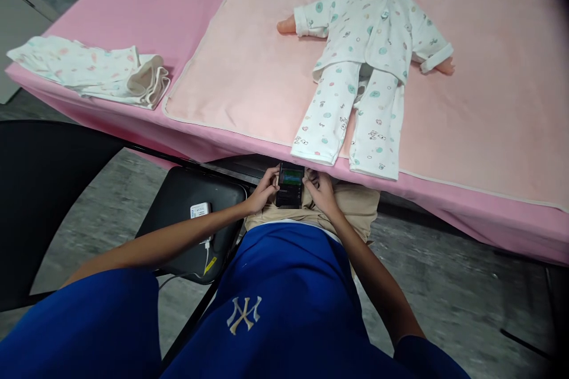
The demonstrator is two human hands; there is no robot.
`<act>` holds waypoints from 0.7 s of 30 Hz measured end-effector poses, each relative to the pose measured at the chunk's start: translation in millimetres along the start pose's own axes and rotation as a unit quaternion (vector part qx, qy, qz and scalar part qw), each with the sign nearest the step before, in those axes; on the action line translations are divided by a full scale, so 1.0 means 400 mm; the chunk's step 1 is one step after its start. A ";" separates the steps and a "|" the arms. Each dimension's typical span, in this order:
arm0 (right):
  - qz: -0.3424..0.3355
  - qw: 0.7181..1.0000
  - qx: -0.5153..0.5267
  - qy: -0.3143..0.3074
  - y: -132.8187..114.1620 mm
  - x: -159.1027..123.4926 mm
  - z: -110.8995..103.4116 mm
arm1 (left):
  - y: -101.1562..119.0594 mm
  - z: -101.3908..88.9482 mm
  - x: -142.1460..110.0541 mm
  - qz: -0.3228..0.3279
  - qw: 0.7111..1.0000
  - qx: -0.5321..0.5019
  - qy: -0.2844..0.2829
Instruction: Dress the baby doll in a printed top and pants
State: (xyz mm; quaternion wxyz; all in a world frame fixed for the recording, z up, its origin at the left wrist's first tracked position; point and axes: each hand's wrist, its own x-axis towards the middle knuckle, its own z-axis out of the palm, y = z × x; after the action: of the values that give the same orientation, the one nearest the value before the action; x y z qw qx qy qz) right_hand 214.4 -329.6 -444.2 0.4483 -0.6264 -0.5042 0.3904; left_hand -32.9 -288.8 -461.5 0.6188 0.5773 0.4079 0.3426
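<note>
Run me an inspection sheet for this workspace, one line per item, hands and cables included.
Surface: pink-covered table with a lighter pink blanket
Things: phone at lap level; dressed doll lying on the blanket
Clutter: folded patterned cloth near the table edge; white device on a black seat
Hands: left and right hold the phone
Cables: one, at the device
Surroundings: grey floor
</note>
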 end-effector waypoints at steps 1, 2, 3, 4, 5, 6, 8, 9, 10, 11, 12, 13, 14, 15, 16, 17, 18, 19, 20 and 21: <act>0.000 1.000 -0.004 -0.003 0.003 -0.010 -0.002 | 0.003 0.000 -0.001 0.001 1.000 0.002 0.000; -0.001 1.000 -0.008 -0.008 0.006 -0.020 -0.004 | 0.006 0.000 -0.003 0.003 1.000 0.003 0.002; -0.004 1.000 -0.012 -0.015 0.008 -0.029 -0.006 | 0.008 0.001 -0.004 0.005 1.000 0.003 0.004; -0.009 1.000 -0.014 -0.023 0.009 -0.038 -0.007 | 0.010 0.002 -0.004 0.007 1.000 0.002 0.005; -0.016 0.999 -0.016 -0.033 0.010 -0.045 -0.009 | 0.011 0.003 -0.004 0.007 1.000 0.001 0.005; -0.023 0.999 -0.017 -0.043 0.011 -0.052 -0.011 | 0.011 0.005 -0.004 0.006 1.000 0.000 0.006; -0.037 0.997 -0.016 -0.059 0.011 -0.064 -0.015 | 0.009 0.006 -0.002 0.000 1.000 -0.002 0.006; -0.042 0.997 -0.015 -0.064 0.012 -0.068 -0.016 | 0.008 0.006 0.000 -0.001 1.000 -0.003 0.006; -0.044 0.997 -0.013 -0.067 0.013 -0.071 -0.017 | 0.006 0.006 0.001 -0.001 1.000 -0.004 0.006; -0.043 0.997 -0.012 -0.065 0.014 -0.072 -0.017 | 0.005 0.005 0.001 0.001 1.000 -0.004 0.004; -0.039 0.998 -0.011 -0.057 0.015 -0.070 -0.016 | 0.005 0.004 -0.001 0.003 1.000 -0.003 0.001; -0.032 0.998 -0.009 -0.044 0.016 -0.066 -0.014 | 0.006 0.003 -0.005 0.005 1.000 0.003 -0.004; -0.025 0.999 -0.008 -0.026 0.015 -0.058 -0.012 | 0.007 0.002 -0.011 0.007 1.000 0.015 -0.010; -0.018 1.000 -0.008 -0.009 0.013 -0.047 -0.009 | 0.010 0.002 -0.021 0.010 0.999 0.033 -0.017; -0.014 1.000 -0.008 0.006 0.009 -0.032 -0.006 | 0.014 0.003 -0.032 0.017 0.998 0.059 -0.024; -0.013 1.000 -0.008 0.017 0.003 -0.013 -0.002 | 0.019 0.006 -0.046 0.025 0.995 0.093 -0.029; -0.013 1.000 -0.005 0.023 -0.004 0.007 0.001 | 0.024 0.010 -0.060 0.035 0.990 0.132 -0.029; -0.014 1.000 0.000 0.025 -0.012 0.030 0.004 | 0.028 0.015 -0.072 0.046 0.983 0.174 -0.027; -0.014 1.000 0.005 0.025 -0.021 0.052 0.008 | 0.032 0.022 -0.084 0.055 0.975 0.213 -0.020; -0.012 1.000 0.011 0.023 -0.030 0.075 0.012 | 0.034 0.029 -0.092 0.063 0.967 0.248 -0.011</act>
State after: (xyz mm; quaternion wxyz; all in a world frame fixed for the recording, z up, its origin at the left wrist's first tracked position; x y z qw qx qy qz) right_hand 212.2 -298.5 -435.4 0.4714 -0.6241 -0.4971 0.3757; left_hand -37.6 -325.4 -443.9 0.4376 0.7414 0.4357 0.2625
